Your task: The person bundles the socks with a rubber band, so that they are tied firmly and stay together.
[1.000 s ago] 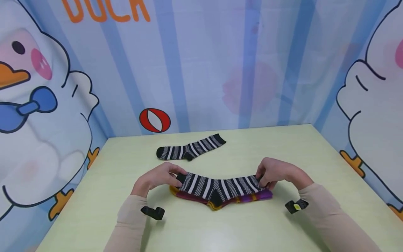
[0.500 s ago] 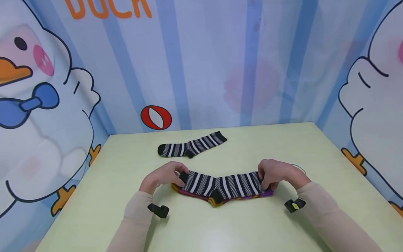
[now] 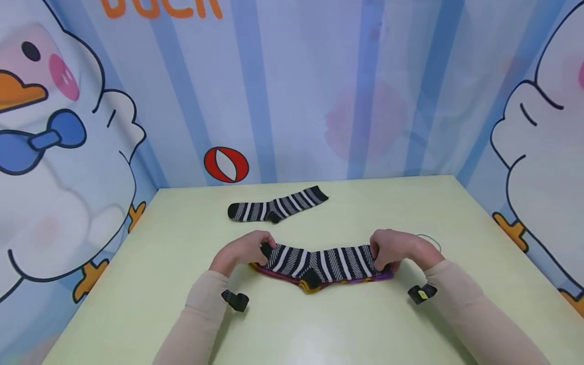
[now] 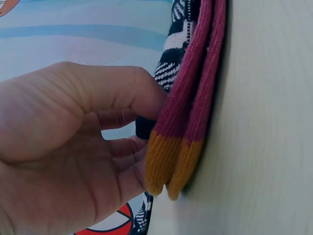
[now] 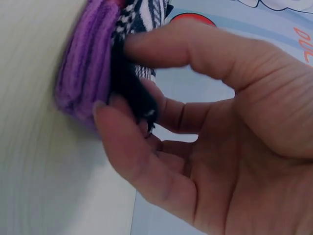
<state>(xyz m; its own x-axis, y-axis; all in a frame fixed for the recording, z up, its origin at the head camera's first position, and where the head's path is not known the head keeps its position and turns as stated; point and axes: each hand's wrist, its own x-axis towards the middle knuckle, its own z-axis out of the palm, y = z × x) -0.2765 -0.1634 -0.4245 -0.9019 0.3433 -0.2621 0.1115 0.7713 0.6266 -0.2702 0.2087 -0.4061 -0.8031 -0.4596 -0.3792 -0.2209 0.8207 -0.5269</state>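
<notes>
A black sock with white stripes [image 3: 337, 263] lies on top of a pair of maroon, mustard and purple socks [image 4: 193, 83] at mid-table. My left hand [image 3: 246, 247] pinches the striped sock's black toe at its left end. At the opposite end, my right hand [image 3: 393, 248] holds the black cuff between thumb and fingers. The mustard toes of the lower socks sit right beside my left thumb in the left wrist view. In the right wrist view, their purple cuffs [image 5: 85, 63] lie stacked against the black cuff. The striped sock covers most of the lower pair.
Another striped sock [image 3: 276, 205] lies flat farther back on the pale table [image 3: 301, 329]. A cloth backdrop [image 3: 301, 91] with cartoon ducks rises behind the table and along its sides. Small black cameras sit at both wrists.
The striped sock has come down closer over the coloured socks, so less of them shows along its lower edge. Both hands keep their hold on its ends. The head view has shifted slightly.
</notes>
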